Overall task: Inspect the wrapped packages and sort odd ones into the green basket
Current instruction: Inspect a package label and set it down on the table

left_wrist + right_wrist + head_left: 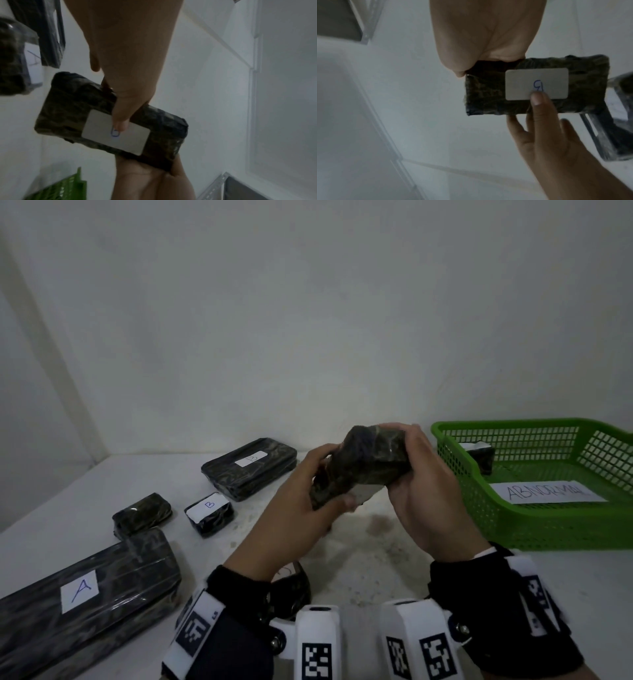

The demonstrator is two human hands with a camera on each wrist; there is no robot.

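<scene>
Packages in dark wrap lie along the tabletop's left side: a long one labelled A (82,601) at the near left corner, an unlabelled small one (142,512), a small B (209,513) and a flat B (250,469) further back. Mid-table, raised off the surface, the left hand (291,508) and right hand (424,491) clamp curled fingers on the held package (359,467), its white label (536,83) facing away. By the right edge sits the green basket (534,529), one wrapped package (479,455) in its far corner beside an ABNORMAL sign (544,491).

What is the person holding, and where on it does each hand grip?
A dark wrapped package, held by both hands: left hand at its lower end, right hand at its upper end.
</scene>
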